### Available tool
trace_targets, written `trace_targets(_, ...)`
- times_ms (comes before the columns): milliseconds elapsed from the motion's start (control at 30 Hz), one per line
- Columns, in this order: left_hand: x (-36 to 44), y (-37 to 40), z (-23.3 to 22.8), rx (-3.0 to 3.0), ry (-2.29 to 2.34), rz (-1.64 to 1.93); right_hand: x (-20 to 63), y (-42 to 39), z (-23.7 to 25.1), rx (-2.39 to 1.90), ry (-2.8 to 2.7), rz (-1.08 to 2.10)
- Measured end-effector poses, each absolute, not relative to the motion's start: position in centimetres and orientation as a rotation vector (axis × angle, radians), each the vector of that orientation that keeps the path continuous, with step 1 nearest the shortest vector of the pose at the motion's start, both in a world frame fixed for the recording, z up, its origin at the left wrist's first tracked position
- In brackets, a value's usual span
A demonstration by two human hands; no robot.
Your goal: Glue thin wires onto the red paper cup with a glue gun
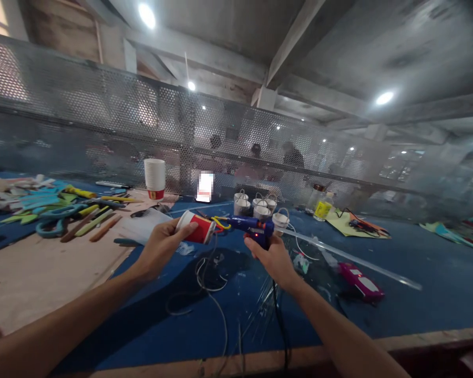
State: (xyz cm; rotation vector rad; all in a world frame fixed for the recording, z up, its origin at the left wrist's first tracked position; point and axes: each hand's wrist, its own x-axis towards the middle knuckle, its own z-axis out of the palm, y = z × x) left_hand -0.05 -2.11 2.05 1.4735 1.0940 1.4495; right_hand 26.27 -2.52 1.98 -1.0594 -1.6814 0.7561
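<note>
Tilted on its side, a red and white paper cup (pixel 200 231) is gripped in my left hand (pixel 163 247). My right hand (pixel 274 257) is wrapped round the handle of a blue glue gun (pixel 250 226), which has a small red light showing. A long clear glue stick (pixel 350 257) juts out of the gun's back end. The gun's nozzle, with a yellow wire stand (pixel 223 222) under it, points at the cup's right end; I cannot tell whether they touch. Below the hands, thin white cord (pixel 211 273) lies in loops on the blue table.
Several small white cups with looped handles (pixel 261 208) stand behind the gun. A paper cup stack (pixel 155 178) is at the back left, near scissors (pixel 57 218) and coloured sticks. A magenta device (pixel 360 283) and a yellow-labelled bottle (pixel 322 209) are rightward. A perforated metal screen (pixel 142 115) runs behind.
</note>
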Motion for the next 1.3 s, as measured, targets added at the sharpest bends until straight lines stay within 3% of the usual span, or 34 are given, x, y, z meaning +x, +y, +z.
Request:
trace_targets(567, 0.0, -2.3, 1.9, 1.579, 1.187, 1.461, 26.4, -2.3, -0.2, -0.999, -1.9, 0.423)
trace_targets(1300, 0.0, -2.5, 2.1, 1.672, 1.235, 1.432, 26.5, -2.2, -0.3, -1.096, -1.959, 0.338)
